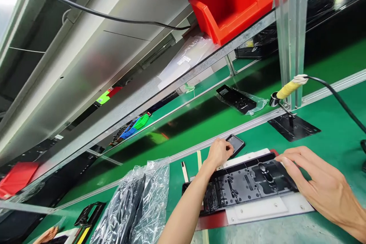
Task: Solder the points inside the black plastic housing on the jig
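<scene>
A long black plastic housing (237, 183), its ribbed inside facing up, lies in a white fixture (257, 211) on the bench in front of me. My left hand (219, 151) reaches across the housing to a small black tray (236, 145) that holds tiny parts. Its fingers are closed at the tray's near side; what they pinch is hidden. My right hand (314, 179) is at the housing's right end, thumb and fingertips closed on its far corner.
Left of the fixture lies a clear plastic bag (134, 202) with black parts. An electric soldering iron or similar yellow-handled tool (288, 88) rests in a stand at right. A conveyor (183, 122) carries a bagged black part (236, 99). A red bin (231, 4) sits overhead. A co-worker's hand (47, 234) shows lower left.
</scene>
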A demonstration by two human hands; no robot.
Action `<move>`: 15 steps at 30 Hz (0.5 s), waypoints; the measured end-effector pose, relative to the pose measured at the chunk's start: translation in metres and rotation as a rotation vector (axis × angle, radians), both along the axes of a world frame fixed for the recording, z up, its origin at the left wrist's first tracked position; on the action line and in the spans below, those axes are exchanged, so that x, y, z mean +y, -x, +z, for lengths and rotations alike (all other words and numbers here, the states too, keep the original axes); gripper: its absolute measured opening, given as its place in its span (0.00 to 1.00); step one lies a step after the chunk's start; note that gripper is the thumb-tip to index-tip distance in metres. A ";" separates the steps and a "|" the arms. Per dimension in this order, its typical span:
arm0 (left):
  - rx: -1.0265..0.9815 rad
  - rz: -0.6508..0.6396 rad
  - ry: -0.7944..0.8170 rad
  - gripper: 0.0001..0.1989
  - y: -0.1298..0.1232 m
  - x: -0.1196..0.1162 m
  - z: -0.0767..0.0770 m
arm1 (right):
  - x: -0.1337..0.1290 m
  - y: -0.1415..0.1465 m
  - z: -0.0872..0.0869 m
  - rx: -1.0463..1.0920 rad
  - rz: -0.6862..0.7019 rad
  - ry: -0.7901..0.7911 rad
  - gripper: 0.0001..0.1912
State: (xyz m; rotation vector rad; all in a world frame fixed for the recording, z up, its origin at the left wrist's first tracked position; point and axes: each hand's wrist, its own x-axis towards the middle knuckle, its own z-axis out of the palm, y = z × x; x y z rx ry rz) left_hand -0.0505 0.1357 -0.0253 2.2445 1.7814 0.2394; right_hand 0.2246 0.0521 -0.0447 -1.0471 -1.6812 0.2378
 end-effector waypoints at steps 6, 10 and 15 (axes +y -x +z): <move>-0.162 0.106 -0.104 0.13 -0.003 -0.020 0.024 | 0.017 -0.002 0.034 0.271 -0.003 0.408 0.20; -0.309 0.138 -0.151 0.09 -0.008 -0.059 0.044 | 0.060 -0.003 0.048 0.371 -0.062 0.415 0.29; -0.440 0.103 -0.162 0.06 -0.025 -0.115 0.049 | 0.121 -0.007 0.042 0.454 -0.222 0.333 0.36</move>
